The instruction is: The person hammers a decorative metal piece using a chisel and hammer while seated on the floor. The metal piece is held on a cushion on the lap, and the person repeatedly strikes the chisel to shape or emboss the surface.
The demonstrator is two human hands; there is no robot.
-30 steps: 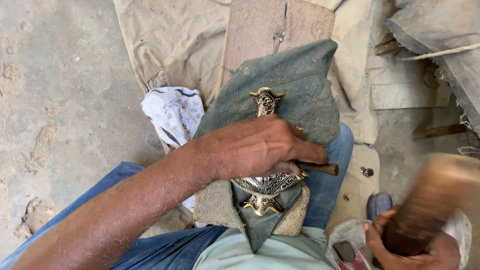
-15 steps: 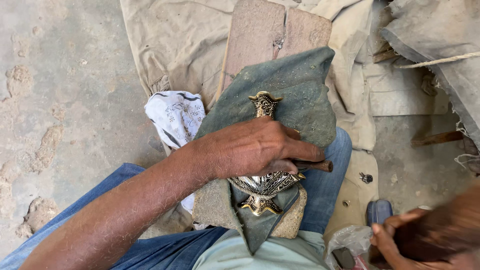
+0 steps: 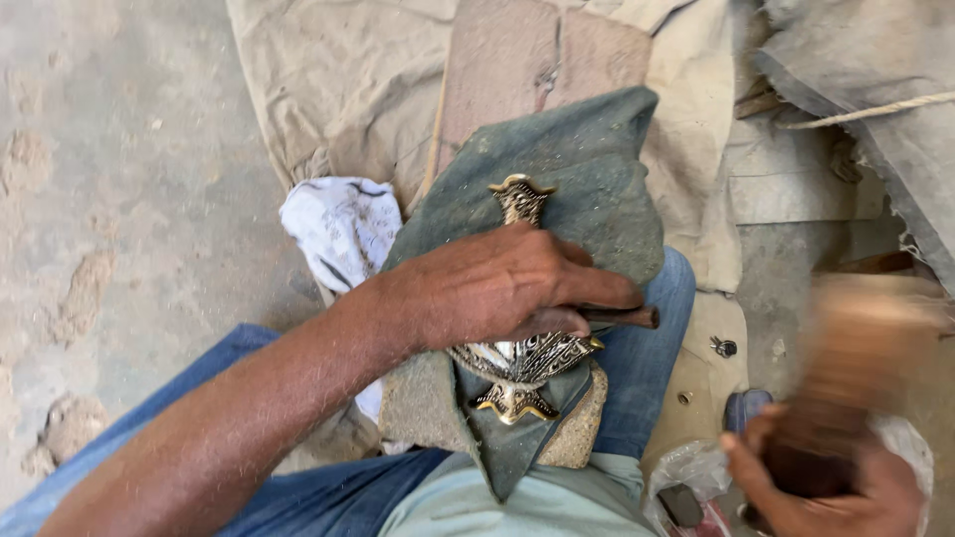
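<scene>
Left hand (image 3: 497,288) is clamped down over the middle of an ornate brass piece (image 3: 519,363), fingers wrapped shut around a thin dark tool (image 3: 627,316) whose tip sticks out just past the fingertips. Brass piece lies on a grey-green cloth (image 3: 587,169) draped over the lap; one flared end (image 3: 520,194) shows just above the knuckles, the wider patterned end shows below the palm. A stone-like block (image 3: 582,433) sits under the cloth at that lower end.

Right hand (image 3: 826,477) is well off to the right of the left-hand grip, closed around a brown wooden mallet (image 3: 846,358), heavily motion-blurred, so finger detail is unclear.

Handling judgement: brass looks rigid and fairly heavy for its size, with raised filigree that would dent or scratch. Smooth metal on cloth can slide, so palm pressure over the middle looks like the sound hold; the flared ends are the weak spots.

A white patterned rag (image 3: 343,229) lies left of the wrist. Blue trousers (image 3: 647,368) lie under the cloth.
</scene>
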